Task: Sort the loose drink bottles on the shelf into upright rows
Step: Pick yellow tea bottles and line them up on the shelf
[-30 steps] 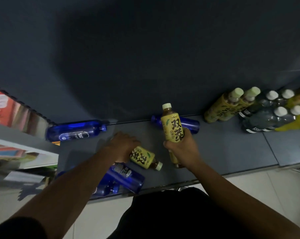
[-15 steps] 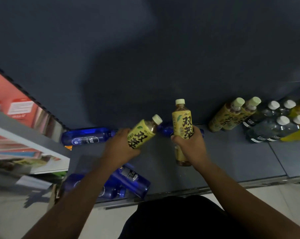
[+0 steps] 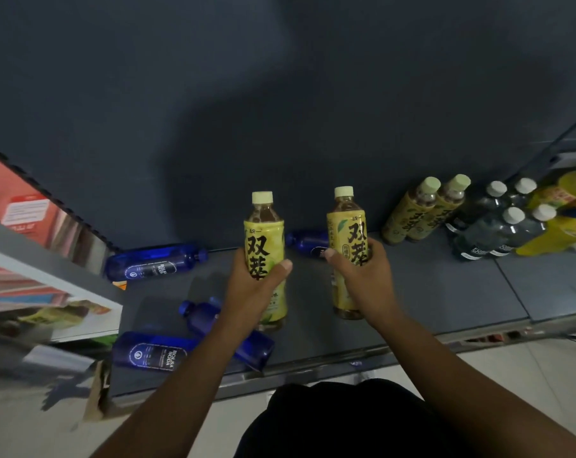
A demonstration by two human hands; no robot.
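Tilted half a second ago with its cap leaning right, the left tea bottle point(image 3: 266, 246) now stands upright in the left hand point(image 3: 253, 289), level with the right tea bottle point(image 3: 346, 233), which was upright already; a second ago it lay flat on the shelf point(image 3: 429, 292). Far left of the fingers, red packs point(image 3: 25, 209) sit blurred on a neighbouring rack; nearer, a blue bottle point(image 3: 154, 266) lies on its side against the back panel point(image 3: 280, 94), cap pointing toward the left hand; a second blue bottle point(image 3: 151, 352) lies at the shelf's front edge; a third blue bottle point(image 3: 202, 317) lies slantwise under the left wrist, just beside the second. The left hand's fingers are wrapped round the left tea bottle's label, thumb point(image 3: 281, 267) across the front; whether its base touches the shelf cannot be told. Between the two hands and behind them, a fourth blue bottle point(image 3: 308, 241) lies against the back panel. The right hand point(image 3: 362, 279) grips the right tea bottle at mid-label, thumb on the near side, other fingers curled round the far side; its base is low by the shelf, contact unclear. Right of those fingers, well apart, two tea bottles point(image 3: 409, 219) stand side by side; then dark bottles with white caps point(image 3: 491, 233) in rows; then yellow bottles point(image 3: 561, 233) at the far edge.
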